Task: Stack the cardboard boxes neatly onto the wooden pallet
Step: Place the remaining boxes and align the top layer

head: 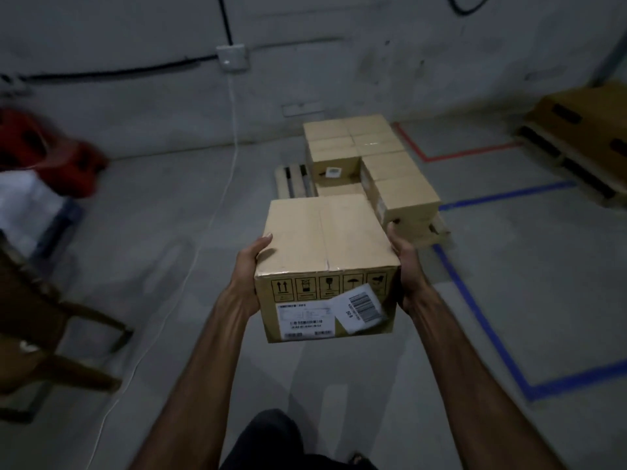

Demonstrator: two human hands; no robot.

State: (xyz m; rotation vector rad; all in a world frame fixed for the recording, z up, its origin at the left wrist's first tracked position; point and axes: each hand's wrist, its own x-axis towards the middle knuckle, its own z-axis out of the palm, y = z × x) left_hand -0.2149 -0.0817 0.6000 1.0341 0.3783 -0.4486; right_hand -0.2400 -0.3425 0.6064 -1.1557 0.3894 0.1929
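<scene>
- The left hand [249,266] holds the left side of a box [325,256], thumb lying on the top edge, fingers hidden behind the side wall.
- The right hand [403,256] clasps the box's right side; its thumb shows at the top edge, the other fingers are out of sight.
- The box is in the air between both hands, above the floor [509,300] and short of the pallet [293,179]. Its near face carries handling symbols and two labels [363,308], one of them tilted.
- The stack [369,164] fills the pallet's far and right sides. About seven box tops can be counted; lower ones are hidden, so no sure total.
- Bare slats show at the pallet's left edge; its near part is covered by the held box.
- Blue tape [481,310] and red tape [441,154] mark the floor.
- A chair [51,317] is cut off at the left; a second pallet [583,144] at the right is blurred.
</scene>
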